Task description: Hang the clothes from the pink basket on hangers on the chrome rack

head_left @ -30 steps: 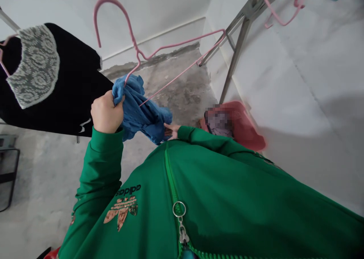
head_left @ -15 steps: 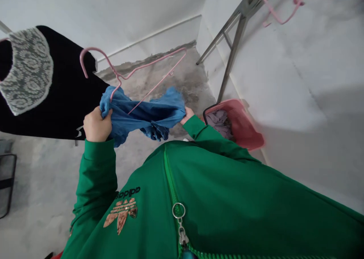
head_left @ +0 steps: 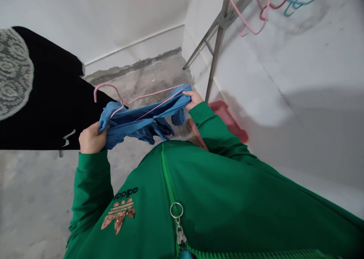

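A blue shirt [head_left: 127,132] is stretched between my two hands, its opening turned up. My left hand [head_left: 92,138] is closed round the bunched cloth at its left end. At the other end, my right hand [head_left: 193,99] pinches the fabric close to the tip of a pink hanger [head_left: 153,93]. One arm of this hanger goes down into the shirt on the left, and its other tip lies against the cloth by my right fingers. The hanger's hook sticks up free to the left, in front of a black garment [head_left: 54,96] with a grey lace-patterned collar.
A pink basket [head_left: 231,120] stands on the floor behind my right sleeve. Metal rack legs [head_left: 215,58] lean near the white wall at right. More pink hangers [head_left: 267,12] and teal hangers [head_left: 305,2] hang at upper right. Below is a concrete floor [head_left: 40,198].
The hanger's right tip, which stood well above the shirt, is now down at the cloth's right end. My right hand has risen slightly to the right, and the view has shifted right.
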{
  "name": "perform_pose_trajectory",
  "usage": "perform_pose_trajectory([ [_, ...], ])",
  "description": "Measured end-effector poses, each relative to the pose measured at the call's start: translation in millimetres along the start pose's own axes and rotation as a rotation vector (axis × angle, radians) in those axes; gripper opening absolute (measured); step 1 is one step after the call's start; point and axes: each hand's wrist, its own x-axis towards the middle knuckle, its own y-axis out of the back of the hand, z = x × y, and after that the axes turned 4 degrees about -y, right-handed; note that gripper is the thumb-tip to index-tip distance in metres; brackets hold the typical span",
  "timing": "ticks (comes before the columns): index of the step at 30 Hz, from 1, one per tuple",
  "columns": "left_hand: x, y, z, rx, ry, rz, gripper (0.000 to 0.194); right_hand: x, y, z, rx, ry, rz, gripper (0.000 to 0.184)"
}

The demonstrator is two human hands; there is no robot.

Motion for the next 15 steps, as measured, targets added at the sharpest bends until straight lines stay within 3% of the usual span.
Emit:
perform_pose_trajectory([
  [7,-5,5.7,4,0.053,-0.161,-0.005,0.023,17,2,-20,0.062,0.029,0.135,0.014],
  [15,-6,4.4,-6,-0.064,-0.121,-0.019,0.025,38,2,-24,0.006,0.132,0.171,0.016],
])
